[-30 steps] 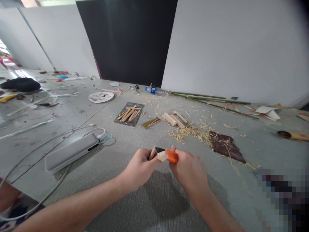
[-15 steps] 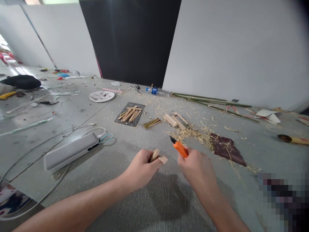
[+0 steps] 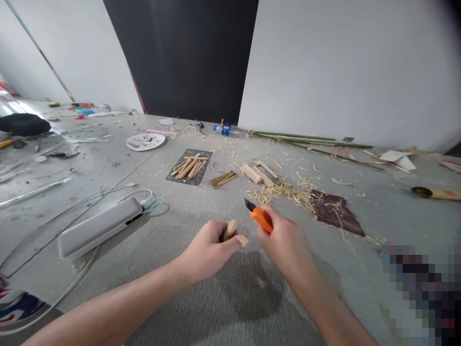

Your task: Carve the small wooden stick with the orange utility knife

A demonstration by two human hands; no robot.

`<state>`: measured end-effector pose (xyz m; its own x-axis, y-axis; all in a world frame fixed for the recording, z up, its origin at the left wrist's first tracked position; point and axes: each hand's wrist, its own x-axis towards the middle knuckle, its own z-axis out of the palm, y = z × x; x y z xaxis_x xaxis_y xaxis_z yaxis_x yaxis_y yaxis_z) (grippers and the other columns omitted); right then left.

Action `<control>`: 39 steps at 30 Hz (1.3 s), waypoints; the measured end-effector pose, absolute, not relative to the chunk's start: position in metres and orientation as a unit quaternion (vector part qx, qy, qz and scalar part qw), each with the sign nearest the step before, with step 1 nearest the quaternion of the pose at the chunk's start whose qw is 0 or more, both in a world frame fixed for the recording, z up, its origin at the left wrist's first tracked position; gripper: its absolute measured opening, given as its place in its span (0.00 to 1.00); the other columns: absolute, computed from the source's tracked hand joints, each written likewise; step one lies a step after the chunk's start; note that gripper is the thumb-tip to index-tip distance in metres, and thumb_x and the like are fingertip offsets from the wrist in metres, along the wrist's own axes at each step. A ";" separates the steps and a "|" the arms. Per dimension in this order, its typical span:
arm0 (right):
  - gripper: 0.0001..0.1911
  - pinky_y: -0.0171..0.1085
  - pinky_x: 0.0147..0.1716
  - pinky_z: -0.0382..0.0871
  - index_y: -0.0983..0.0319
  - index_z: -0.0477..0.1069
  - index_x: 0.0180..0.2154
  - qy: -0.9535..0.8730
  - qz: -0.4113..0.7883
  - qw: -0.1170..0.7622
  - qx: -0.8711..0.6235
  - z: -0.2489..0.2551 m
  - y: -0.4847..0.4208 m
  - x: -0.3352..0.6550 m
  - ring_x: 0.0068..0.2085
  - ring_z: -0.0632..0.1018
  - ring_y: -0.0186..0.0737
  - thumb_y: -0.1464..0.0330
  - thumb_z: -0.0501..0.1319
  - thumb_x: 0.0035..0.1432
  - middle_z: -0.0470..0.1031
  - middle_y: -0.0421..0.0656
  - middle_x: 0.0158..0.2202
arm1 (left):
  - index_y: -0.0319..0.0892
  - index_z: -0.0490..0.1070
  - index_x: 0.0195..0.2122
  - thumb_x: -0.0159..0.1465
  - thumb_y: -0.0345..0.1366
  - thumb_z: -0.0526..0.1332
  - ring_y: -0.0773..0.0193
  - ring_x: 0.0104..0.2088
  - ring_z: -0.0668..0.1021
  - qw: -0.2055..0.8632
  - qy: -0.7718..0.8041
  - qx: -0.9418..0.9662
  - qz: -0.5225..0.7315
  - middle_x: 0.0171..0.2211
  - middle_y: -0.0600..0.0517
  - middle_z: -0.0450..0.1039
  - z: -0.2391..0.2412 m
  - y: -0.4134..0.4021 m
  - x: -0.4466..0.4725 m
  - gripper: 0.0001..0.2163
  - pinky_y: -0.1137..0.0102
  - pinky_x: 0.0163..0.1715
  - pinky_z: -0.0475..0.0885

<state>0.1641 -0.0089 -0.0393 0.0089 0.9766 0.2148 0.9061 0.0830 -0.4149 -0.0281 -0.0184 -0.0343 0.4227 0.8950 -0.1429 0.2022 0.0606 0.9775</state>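
My left hand (image 3: 207, 252) is closed around a small pale piece of wood or bamboo (image 3: 229, 230), whose end pokes up above the fingers. A bandage-like tan wrap (image 3: 243, 240) covers the tip of that thumb. To its right, my right hand (image 3: 284, 240) grips an orange utility knife (image 3: 262, 219). The knife's dark blade points up and left, apart from the piece. Beyond the hands, split bamboo pieces (image 3: 252, 174) lie among curly shavings (image 3: 288, 193). Several carved sticks (image 3: 190, 166) are heaped on a dark square sheet (image 3: 173, 178).
At left lies a white power bank (image 3: 101, 228) with cables. A stained white plate (image 3: 146, 141), a plastic bottle (image 3: 226, 129) and long green bamboo strips (image 3: 298, 138) lie further back. Dark brown sandpaper-like sheet (image 3: 336, 214) and a bamboo tube (image 3: 435, 193) are at right.
The orange knife and right hand have moved slightly left and up, nearer the left hand. The left hand keeps its hold on the piece. The whole view has shifted a little.
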 end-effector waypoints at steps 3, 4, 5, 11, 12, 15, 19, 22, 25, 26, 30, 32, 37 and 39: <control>0.04 0.35 0.27 0.51 0.55 0.66 0.35 -0.712 0.094 0.213 -0.663 -0.034 -0.013 0.161 0.25 0.67 0.37 0.63 0.58 0.59 0.71 0.36 0.24 | 0.44 0.53 0.24 0.65 0.42 0.61 0.70 0.24 0.52 0.579 0.442 0.612 0.308 0.21 0.61 0.46 -0.035 -0.018 -0.029 0.18 0.70 0.23 0.49; 0.06 0.35 0.26 0.50 0.56 0.63 0.31 -0.719 0.093 0.205 -0.657 -0.033 -0.014 0.161 0.24 0.64 0.36 0.63 0.58 0.58 0.69 0.35 0.23 | 0.44 0.53 0.24 0.65 0.42 0.61 0.70 0.24 0.52 0.582 0.439 0.611 0.309 0.20 0.62 0.46 -0.035 -0.018 -0.029 0.18 0.70 0.22 0.49; 0.09 0.35 0.26 0.49 0.56 0.59 0.29 -0.727 0.091 0.200 -0.650 -0.033 -0.015 0.160 0.24 0.63 0.36 0.64 0.58 0.58 0.66 0.35 0.22 | 0.44 0.52 0.24 0.65 0.42 0.61 0.70 0.24 0.52 0.583 0.437 0.611 0.309 0.20 0.62 0.47 -0.035 -0.018 -0.029 0.18 0.70 0.22 0.49; 0.12 0.35 0.26 0.46 0.57 0.52 0.27 -0.752 0.123 0.217 -0.610 -0.034 -0.014 0.159 0.24 0.59 0.34 0.68 0.57 0.54 0.62 0.33 0.21 | 0.44 0.51 0.23 0.64 0.43 0.62 0.70 0.23 0.52 0.588 0.437 0.609 0.303 0.20 0.62 0.47 -0.033 -0.019 -0.028 0.20 0.70 0.22 0.49; 0.12 0.36 0.26 0.46 0.57 0.52 0.27 -0.757 0.128 0.220 -0.602 -0.034 -0.014 0.159 0.24 0.58 0.34 0.68 0.57 0.54 0.61 0.33 0.21 | 0.44 0.52 0.23 0.64 0.43 0.62 0.71 0.23 0.52 0.589 0.437 0.609 0.302 0.20 0.62 0.47 -0.033 -0.019 -0.029 0.19 0.70 0.22 0.48; 0.13 0.36 0.26 0.46 0.57 0.52 0.26 -0.767 0.147 0.224 -0.583 -0.033 -0.015 0.159 0.25 0.57 0.34 0.66 0.58 0.54 0.60 0.33 0.21 | 0.44 0.54 0.24 0.64 0.43 0.63 0.71 0.24 0.52 0.598 0.425 0.608 0.304 0.21 0.61 0.48 -0.034 -0.019 -0.030 0.19 0.70 0.22 0.48; 0.12 0.36 0.26 0.45 0.57 0.53 0.25 -0.779 0.172 0.192 -0.572 -0.032 -0.016 0.159 0.25 0.57 0.34 0.68 0.59 0.52 0.61 0.34 0.21 | 0.44 0.53 0.24 0.62 0.43 0.67 0.71 0.24 0.51 0.620 0.394 0.605 0.306 0.22 0.61 0.48 -0.034 -0.020 -0.031 0.21 0.70 0.22 0.47; 0.12 0.37 0.26 0.44 0.58 0.54 0.24 -0.790 0.168 0.172 -0.564 -0.032 -0.016 0.159 0.24 0.55 0.34 0.69 0.58 0.51 0.61 0.34 0.20 | 0.44 0.52 0.24 0.61 0.44 0.69 0.71 0.24 0.51 0.619 0.400 0.603 0.305 0.21 0.62 0.47 -0.035 -0.020 -0.030 0.23 0.70 0.21 0.46; 0.10 0.37 0.26 0.44 0.58 0.55 0.23 -0.798 0.154 0.162 -0.560 -0.032 -0.016 0.158 0.24 0.55 0.34 0.71 0.58 0.49 0.61 0.34 0.19 | 0.44 0.52 0.24 0.62 0.47 0.67 0.71 0.24 0.51 0.618 0.399 0.602 0.311 0.22 0.61 0.47 -0.036 -0.020 -0.030 0.24 0.71 0.21 0.46; 0.10 0.37 0.26 0.44 0.58 0.55 0.23 -0.798 0.152 0.158 -0.561 -0.031 -0.016 0.158 0.24 0.55 0.34 0.71 0.57 0.49 0.61 0.35 0.19 | 0.44 0.52 0.24 0.62 0.48 0.67 0.71 0.24 0.51 0.616 0.398 0.604 0.313 0.22 0.61 0.47 -0.036 -0.020 -0.030 0.24 0.71 0.21 0.46; 0.10 0.37 0.26 0.44 0.58 0.55 0.23 -0.793 0.153 0.144 -0.572 -0.029 -0.017 0.158 0.24 0.54 0.34 0.71 0.57 0.50 0.62 0.35 0.19 | 0.44 0.51 0.24 0.62 0.49 0.67 0.70 0.24 0.51 0.584 0.410 0.624 0.318 0.22 0.61 0.48 -0.036 -0.019 -0.030 0.24 0.71 0.21 0.47; 0.10 0.37 0.26 0.44 0.59 0.56 0.22 -0.791 0.151 0.133 -0.577 -0.029 -0.016 0.158 0.24 0.54 0.34 0.72 0.58 0.49 0.62 0.35 0.19 | 0.44 0.51 0.23 0.62 0.48 0.67 0.70 0.25 0.51 0.556 0.421 0.642 0.319 0.22 0.61 0.48 -0.036 -0.019 -0.031 0.24 0.71 0.21 0.47; 0.08 0.36 0.26 0.45 0.59 0.60 0.23 -0.786 0.135 0.102 -0.594 -0.030 -0.014 0.158 0.24 0.57 0.34 0.73 0.59 0.48 0.66 0.36 0.21 | 0.43 0.51 0.22 0.62 0.45 0.68 0.70 0.25 0.52 0.511 0.429 0.668 0.328 0.21 0.61 0.47 -0.039 -0.022 -0.031 0.24 0.71 0.22 0.47; 0.08 0.36 0.26 0.45 0.59 0.61 0.24 -0.781 0.128 0.098 -0.604 -0.030 -0.014 0.157 0.24 0.58 0.34 0.72 0.60 0.49 0.66 0.36 0.21 | 0.43 0.50 0.22 0.62 0.44 0.67 0.70 0.25 0.52 0.519 0.425 0.664 0.331 0.21 0.61 0.47 -0.040 -0.024 -0.030 0.24 0.71 0.22 0.47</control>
